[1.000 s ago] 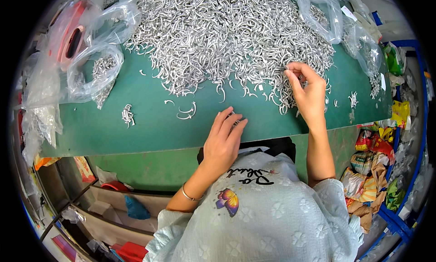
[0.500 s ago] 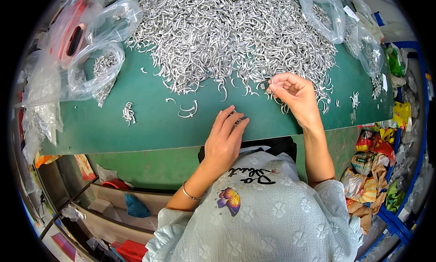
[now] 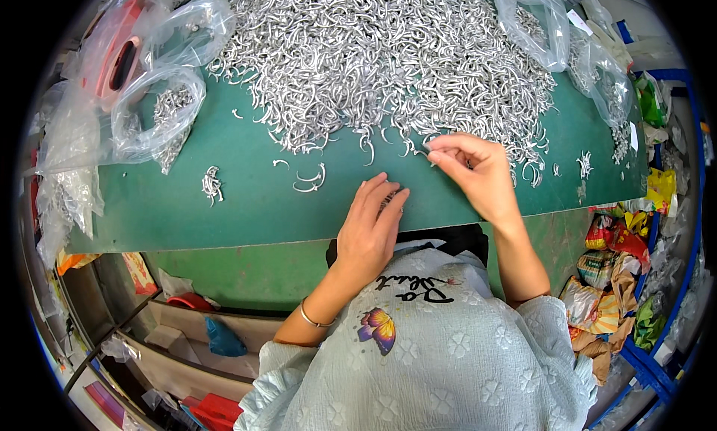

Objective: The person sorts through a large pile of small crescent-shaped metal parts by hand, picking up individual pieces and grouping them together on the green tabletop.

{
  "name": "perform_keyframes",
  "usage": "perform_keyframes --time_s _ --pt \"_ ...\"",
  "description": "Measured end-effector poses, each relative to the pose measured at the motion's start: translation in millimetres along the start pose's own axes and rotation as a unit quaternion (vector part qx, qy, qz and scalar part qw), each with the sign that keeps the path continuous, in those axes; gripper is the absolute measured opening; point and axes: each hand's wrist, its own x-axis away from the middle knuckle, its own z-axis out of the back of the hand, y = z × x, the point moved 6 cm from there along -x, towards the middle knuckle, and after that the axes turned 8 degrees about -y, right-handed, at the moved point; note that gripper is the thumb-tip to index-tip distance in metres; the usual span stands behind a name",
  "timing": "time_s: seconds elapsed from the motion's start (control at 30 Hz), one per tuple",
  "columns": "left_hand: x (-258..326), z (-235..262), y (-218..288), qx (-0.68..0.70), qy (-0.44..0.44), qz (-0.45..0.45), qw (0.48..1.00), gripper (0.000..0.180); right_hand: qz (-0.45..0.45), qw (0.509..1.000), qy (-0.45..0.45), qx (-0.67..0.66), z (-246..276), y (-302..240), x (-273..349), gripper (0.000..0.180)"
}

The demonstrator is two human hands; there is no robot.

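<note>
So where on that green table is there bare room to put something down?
Bare green tabletop lies along the near edge, between the small clump of hooks and the left hand. The far half is crowded: the heap of silvery metal hooks, with clear plastic bags at both ends.

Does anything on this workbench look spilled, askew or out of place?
Nothing looks damaged. A few metal hooks lie loose on the green table, apart from the big pile, and a small clump sits alone to the left. The right hand pinches one hook at the pile's edge.

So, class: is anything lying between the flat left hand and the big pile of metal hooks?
Only a strip of green table with a few loose hooks separates the left hand from the pile.
</note>
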Motion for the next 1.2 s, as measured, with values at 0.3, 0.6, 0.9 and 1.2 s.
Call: perform_keyframes --time_s 0.3,0.6,0.9,1.2 --pt "6 5 -4 0.038 0.075 0.002 0.996 0.071 0.141 0.956 -0.05 0.251 -47 -7 8 0.014" --pt "7 5 -4 0.045 0.075 -0.002 0.996 0.073 0.114 0.967 -0.024 0.226 -30 -8 7 0.013" --pt "11 4 -9 0.105 0.077 0.018 0.991 0.066 0.121 0.963 -0.062 0.233 -32 -10 10 0.016" --pt "19 0 -20 0.197 0.12 0.008 0.973 0.062 0.135 0.952 -0.081 0.263 -41 -5 11 0.015"
